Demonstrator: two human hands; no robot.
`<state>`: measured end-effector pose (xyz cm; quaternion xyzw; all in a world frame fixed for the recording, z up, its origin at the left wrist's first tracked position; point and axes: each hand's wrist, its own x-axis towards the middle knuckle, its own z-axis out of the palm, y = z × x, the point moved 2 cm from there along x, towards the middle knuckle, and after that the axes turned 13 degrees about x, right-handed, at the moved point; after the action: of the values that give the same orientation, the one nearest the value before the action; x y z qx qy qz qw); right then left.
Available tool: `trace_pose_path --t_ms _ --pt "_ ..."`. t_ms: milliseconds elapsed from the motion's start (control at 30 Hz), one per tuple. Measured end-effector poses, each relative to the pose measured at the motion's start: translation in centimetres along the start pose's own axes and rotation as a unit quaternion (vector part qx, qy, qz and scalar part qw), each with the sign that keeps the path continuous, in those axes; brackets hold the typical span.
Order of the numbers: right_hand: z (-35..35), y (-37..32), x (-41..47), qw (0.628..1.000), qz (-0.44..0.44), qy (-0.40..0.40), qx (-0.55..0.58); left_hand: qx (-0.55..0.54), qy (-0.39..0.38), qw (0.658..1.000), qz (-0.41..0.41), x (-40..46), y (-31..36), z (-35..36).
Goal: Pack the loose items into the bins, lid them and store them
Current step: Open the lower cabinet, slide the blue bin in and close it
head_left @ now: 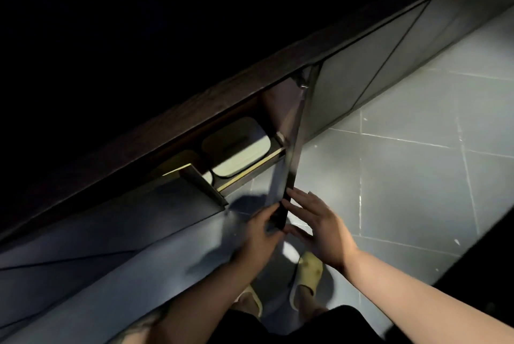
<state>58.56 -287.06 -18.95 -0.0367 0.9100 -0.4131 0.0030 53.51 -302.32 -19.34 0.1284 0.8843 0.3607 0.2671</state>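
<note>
A pale lidded bin [239, 146] sits on the floor of an open cabinet under a dark counter. A second, yellowish bin [178, 161] shows dimly to its left, half hidden by the left door. The cabinet's right door [292, 154] stands open, edge on toward me. My left hand [260, 235] holds the door's free edge from the left, fingers wrapped on it. My right hand [319, 224] lies flat against the door's right face with straight fingers.
Grey cabinet doors [370, 60] run along the counter front to the right and lower left. The left door [204, 185] of the open cabinet stands partly open. Grey floor tiles [417, 165] lie to the right. My feet in yellow slippers [307, 274] stand below the hands.
</note>
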Motion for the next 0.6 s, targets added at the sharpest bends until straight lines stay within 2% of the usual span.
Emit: trace_pose_path --t_ms 100,200,300,433,600 --pt "1.5 -1.1 4.4 0.995 -0.064 -0.009 -0.075 0.082 0.048 0.995 -0.038 0.4 -2.6 -3.2" --pt "3.6 -3.1 7.9 0.988 -0.093 -0.016 -0.126 0.097 0.122 0.981 -0.116 1.2 -5.5 -6.0" --pt "5.6 -4.8 10.6 0.989 -0.057 -0.036 -0.134 0.081 0.187 0.964 -0.169 2.5 -7.6 -8.5" --pt "6.4 -6.0 13.9 0.983 0.001 -0.092 -0.156 0.144 0.224 0.945 -0.190 4.5 -9.0 -11.2" --pt "6.5 -7.4 17.5 0.973 0.068 -0.162 -0.147 0.117 0.209 0.938 -0.252 6.3 -8.8 -12.9"
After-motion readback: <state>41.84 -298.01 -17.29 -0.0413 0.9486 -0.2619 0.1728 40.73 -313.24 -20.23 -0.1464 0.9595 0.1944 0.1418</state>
